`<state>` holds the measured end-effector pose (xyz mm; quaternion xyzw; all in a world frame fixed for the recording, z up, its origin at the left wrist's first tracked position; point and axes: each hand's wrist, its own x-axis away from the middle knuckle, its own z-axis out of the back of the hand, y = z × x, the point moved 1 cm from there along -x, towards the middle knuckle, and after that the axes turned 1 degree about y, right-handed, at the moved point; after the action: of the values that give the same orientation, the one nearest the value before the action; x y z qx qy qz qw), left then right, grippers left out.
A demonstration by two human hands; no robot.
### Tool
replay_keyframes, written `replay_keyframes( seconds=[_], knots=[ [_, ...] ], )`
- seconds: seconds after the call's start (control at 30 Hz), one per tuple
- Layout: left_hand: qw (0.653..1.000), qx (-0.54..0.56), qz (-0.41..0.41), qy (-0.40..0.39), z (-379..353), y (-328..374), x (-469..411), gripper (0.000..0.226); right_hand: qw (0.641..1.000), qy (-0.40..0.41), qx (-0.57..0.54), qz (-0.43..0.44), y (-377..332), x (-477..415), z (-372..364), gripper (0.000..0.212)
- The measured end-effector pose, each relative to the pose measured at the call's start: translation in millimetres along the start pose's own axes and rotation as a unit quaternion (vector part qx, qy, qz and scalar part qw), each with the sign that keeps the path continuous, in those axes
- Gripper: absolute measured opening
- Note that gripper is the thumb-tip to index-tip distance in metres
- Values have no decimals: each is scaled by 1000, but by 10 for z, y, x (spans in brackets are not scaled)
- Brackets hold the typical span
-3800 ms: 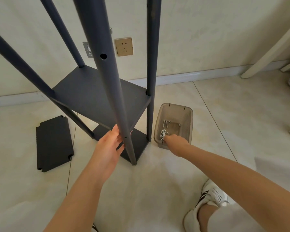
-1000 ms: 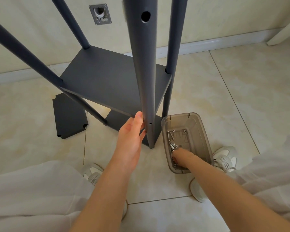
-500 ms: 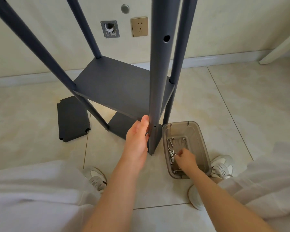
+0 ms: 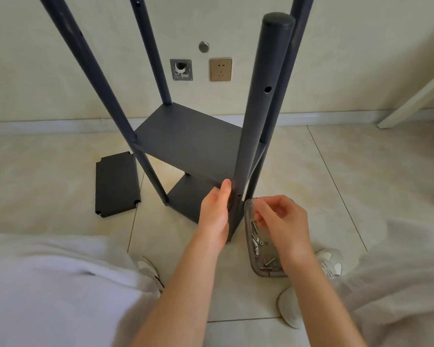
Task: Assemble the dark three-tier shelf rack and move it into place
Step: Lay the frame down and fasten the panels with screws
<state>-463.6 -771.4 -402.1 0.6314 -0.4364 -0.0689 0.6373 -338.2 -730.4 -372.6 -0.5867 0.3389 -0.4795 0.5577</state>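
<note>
Four dark grey round metal posts (image 4: 98, 78) stand upright on the beige tile floor (image 4: 336, 171) by a cream wall (image 4: 35, 71), carrying two dark shelf boards (image 4: 191, 139). A third dark board (image 4: 117, 184) lies flat at left. The left hand (image 4: 214, 216) grips the nearest post (image 4: 257, 116) low down. The right hand (image 4: 283, 221), fingertips pinched together, hovers over a smoky plastic screw tray (image 4: 263, 274); whether it holds anything is unclear.

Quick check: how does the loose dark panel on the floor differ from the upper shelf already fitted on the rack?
The loose panel lies flat on the floor tiles; the fitted shelf sits raised between four posts, with the left hand gripping the front post. The loose panel's corner notches stand open; the fitted shelf's corners meet posts. Both are dark, flat, rectangular boards.
</note>
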Motion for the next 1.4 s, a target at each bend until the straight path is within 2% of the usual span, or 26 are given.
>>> replay_keyframes(
  seconds=[0.17, 0.27, 0.73, 1.4],
  knots=[
    [1000, 3, -15, -9, 12, -19, 4, 27, 995, -50, 49, 67, -35, 142, -57, 12],
    [1000, 8, -16, -15, 16, -26, -8, 24, 995, -45, 51, 73, 5, 158, -91, 19],
    [999, 32, 9, -25, 10, -47, -27, 24, 992, -28, 87, 93, 6, 117, -57, 17],
    [997, 61, 18, -38, 22, -83, -81, 30, 998, -17, 27, 54, 74, 133, -134, 17]
  ],
)
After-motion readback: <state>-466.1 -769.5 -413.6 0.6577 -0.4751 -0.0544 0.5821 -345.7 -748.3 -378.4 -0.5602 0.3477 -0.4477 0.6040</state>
